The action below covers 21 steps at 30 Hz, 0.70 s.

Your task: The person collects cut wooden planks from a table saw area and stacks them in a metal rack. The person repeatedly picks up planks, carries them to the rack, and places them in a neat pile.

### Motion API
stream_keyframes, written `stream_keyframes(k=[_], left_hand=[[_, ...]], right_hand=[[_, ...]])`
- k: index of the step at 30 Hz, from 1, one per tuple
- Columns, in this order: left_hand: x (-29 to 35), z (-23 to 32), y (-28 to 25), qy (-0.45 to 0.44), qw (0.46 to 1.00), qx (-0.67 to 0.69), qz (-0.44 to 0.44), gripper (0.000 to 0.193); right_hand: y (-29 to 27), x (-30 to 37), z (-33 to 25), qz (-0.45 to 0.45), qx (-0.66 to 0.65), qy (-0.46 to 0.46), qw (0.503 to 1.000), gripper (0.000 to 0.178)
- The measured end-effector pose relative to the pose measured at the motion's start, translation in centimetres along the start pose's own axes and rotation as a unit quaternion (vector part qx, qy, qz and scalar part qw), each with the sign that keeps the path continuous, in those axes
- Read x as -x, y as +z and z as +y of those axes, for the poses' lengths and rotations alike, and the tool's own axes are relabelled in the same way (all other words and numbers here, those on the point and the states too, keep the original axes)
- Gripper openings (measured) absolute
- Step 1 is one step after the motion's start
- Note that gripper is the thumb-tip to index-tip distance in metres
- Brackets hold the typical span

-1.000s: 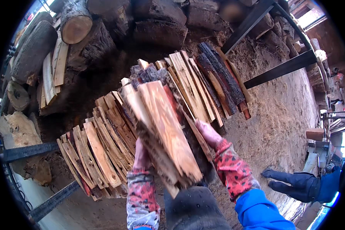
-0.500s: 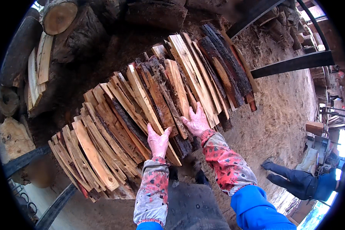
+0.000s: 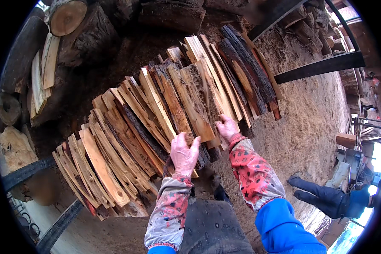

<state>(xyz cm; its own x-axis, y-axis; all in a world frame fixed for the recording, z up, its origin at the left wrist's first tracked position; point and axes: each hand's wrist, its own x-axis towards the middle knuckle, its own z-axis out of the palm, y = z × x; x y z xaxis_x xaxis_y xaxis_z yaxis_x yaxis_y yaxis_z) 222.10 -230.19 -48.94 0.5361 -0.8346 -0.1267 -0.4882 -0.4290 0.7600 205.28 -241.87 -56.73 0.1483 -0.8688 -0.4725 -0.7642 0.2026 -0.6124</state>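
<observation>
A long row of split wood slats (image 3: 110,154), some edged with dark bark, lies side by side in front of me. My right hand (image 3: 227,128) is closed on the near end of a bark-flecked slat (image 3: 208,95), which stands tilted among the others. Just left of it, a broad rough slat (image 3: 192,103) has its pale face up. The fingers of my left hand (image 3: 183,155) are curled at the near end of a brown slat (image 3: 178,112), with the thumb beside it. The fingertips are partly hidden against the wood.
Dark metal bars (image 3: 319,67) stick out past the row's right end, and another bar (image 3: 63,224) shows at lower left. Thick logs (image 3: 67,19) and stumps stand at far left. Sawdust covers the ground (image 3: 309,114). A person in dark trousers (image 3: 319,195) is at right.
The slats between my hands have shifted and tilted, and a broad rough face now shows there. My left hand has moved right and its fingers have curled. My right hand has moved slightly right.
</observation>
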Motion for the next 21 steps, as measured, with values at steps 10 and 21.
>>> stream_keyframes(k=[10,21], left_hand=[[6.2,-0.4,-0.5,-0.036,0.984,0.065,-0.161,0.033],[15.6,-3.2,-5.0,-0.199,0.96,0.125,-0.151,0.025]], right_hand=[[-0.8,-2.2,3.7,0.013,0.023,0.027,0.999,0.035],[-2.8,-1.6,1.3,0.165,0.159,-0.165,0.959,0.051]])
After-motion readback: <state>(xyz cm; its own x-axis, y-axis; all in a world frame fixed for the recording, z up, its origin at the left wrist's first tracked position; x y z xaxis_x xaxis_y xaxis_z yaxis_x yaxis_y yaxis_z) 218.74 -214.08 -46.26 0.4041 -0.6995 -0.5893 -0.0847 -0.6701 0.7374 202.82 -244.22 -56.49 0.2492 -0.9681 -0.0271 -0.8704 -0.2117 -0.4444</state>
